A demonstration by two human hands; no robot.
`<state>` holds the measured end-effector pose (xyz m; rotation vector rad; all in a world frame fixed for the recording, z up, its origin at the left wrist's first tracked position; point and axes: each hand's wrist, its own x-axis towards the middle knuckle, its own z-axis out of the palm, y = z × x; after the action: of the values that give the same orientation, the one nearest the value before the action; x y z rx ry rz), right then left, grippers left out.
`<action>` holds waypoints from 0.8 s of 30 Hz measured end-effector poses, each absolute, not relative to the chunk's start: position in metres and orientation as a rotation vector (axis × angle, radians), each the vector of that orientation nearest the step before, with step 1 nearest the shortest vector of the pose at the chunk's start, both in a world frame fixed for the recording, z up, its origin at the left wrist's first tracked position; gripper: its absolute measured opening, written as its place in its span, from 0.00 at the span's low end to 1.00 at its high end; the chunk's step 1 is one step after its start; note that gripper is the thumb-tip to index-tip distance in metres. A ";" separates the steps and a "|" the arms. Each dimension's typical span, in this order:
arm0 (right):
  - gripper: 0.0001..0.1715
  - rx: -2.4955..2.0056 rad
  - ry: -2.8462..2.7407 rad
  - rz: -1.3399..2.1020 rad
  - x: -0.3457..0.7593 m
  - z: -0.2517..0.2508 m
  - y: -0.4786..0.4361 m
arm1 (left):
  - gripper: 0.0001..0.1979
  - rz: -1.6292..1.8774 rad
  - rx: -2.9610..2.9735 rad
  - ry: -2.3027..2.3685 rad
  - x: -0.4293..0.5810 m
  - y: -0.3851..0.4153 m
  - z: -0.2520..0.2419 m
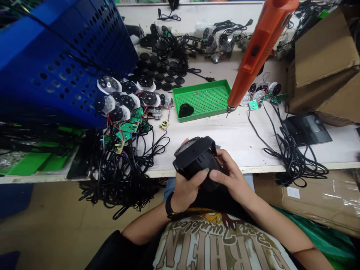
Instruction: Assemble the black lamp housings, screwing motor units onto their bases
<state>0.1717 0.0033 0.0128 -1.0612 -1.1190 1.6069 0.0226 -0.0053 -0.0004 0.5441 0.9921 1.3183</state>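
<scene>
Held close to my body at the table's front edge is a black plastic housing [201, 157] with a round face and a flat bracket, tilted to the left. My left hand [187, 187] wraps its left side, thumb on top. From the right, my right hand [229, 176] grips the same housing, its thumb near the left one. Beyond it lies a green perforated tray [202, 117] with small screws and a black clump in it. An orange electric screwdriver [250, 60] hangs over the tray's right end, bit downward; neither hand touches it.
At left, a blue perforated basket [84, 45] stands behind motor assemblies [128, 99] with green circuit boards and a heap of black cables [120, 176] spilling over the edge. Black discs [168, 79] lie behind the tray. On the right are more cables [298, 153] and an open cardboard box [323, 56].
</scene>
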 end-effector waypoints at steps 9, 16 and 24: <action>0.26 -1.222 -1.524 1.020 0.172 0.011 -0.004 | 0.19 1.416 0.282 0.951 0.006 0.035 0.029; 0.09 -1.096 -1.627 0.568 0.151 0.007 0.004 | 0.17 1.401 0.244 0.904 0.003 0.036 0.030; 0.12 -0.980 -2.141 0.192 0.171 0.012 0.018 | 0.20 1.356 0.249 0.999 -0.003 0.032 0.025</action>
<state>0.1712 0.0178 0.0124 -0.9802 -2.1406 0.1925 -0.0029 0.0325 0.0253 0.2486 0.9987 1.3564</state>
